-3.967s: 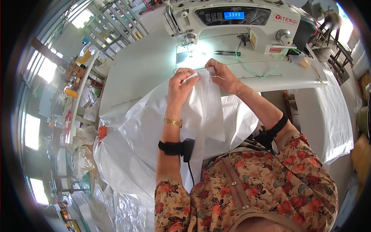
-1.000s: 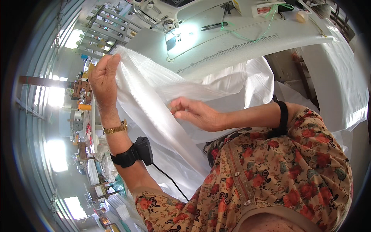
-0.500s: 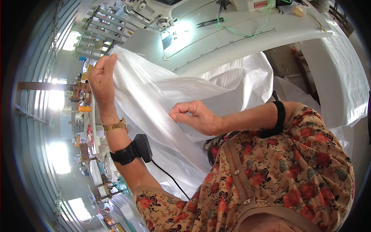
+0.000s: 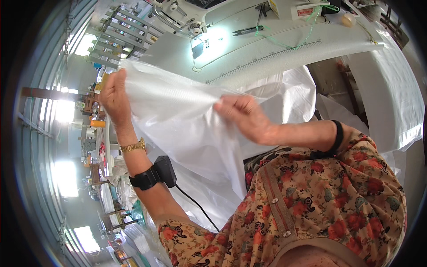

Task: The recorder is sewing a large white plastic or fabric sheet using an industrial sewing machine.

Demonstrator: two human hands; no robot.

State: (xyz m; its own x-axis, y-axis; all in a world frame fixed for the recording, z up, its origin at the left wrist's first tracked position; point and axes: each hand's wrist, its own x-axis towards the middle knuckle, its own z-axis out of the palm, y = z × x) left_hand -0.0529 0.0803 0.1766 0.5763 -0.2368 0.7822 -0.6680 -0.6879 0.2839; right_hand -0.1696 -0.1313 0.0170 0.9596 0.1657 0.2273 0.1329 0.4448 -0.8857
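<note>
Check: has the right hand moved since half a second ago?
Yes; the right hand moved up and slightly right in view, nearer the sewing table.

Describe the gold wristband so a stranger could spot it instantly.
Start at the big white sheet; the left hand grips its upper left end. Just below that hand in the picture sits the gold wristband, shiny and narrow, unlike the broad black strap lower on the same forearm.

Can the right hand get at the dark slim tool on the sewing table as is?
Probably, but only once its grip is freed: the right hand is pinching the white sheet. Beyond, only sheet folds and flat tabletop seem to lie before the dark slim tool.
</note>
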